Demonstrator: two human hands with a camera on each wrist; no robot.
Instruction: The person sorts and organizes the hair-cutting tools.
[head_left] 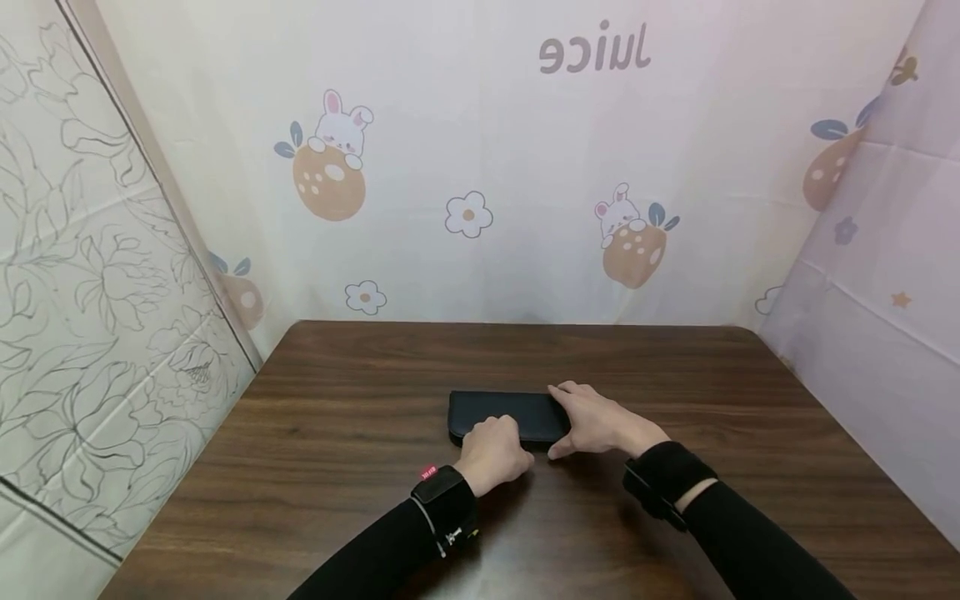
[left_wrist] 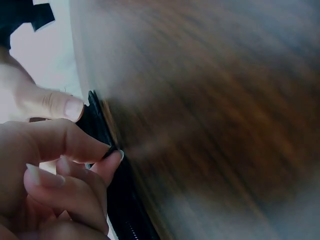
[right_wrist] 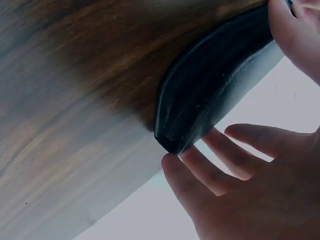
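Observation:
A black zippered long wallet lies flat on the brown wooden table. My left hand is at its near edge. Seen from the left wrist, the thumb and index finger of that hand pinch a small dark zipper pull on the wallet's edge. My right hand holds the wallet's right end, its fingers at the far corner and its thumb by the near edge. In the right wrist view, the closed-looking zipper line runs along the wallet's side, and fingertips touch its end.
The wooden table stretches around the wallet on all sides. Behind it hangs a pale printed curtain, with another curtain at the right. A white floral panel stands along the left.

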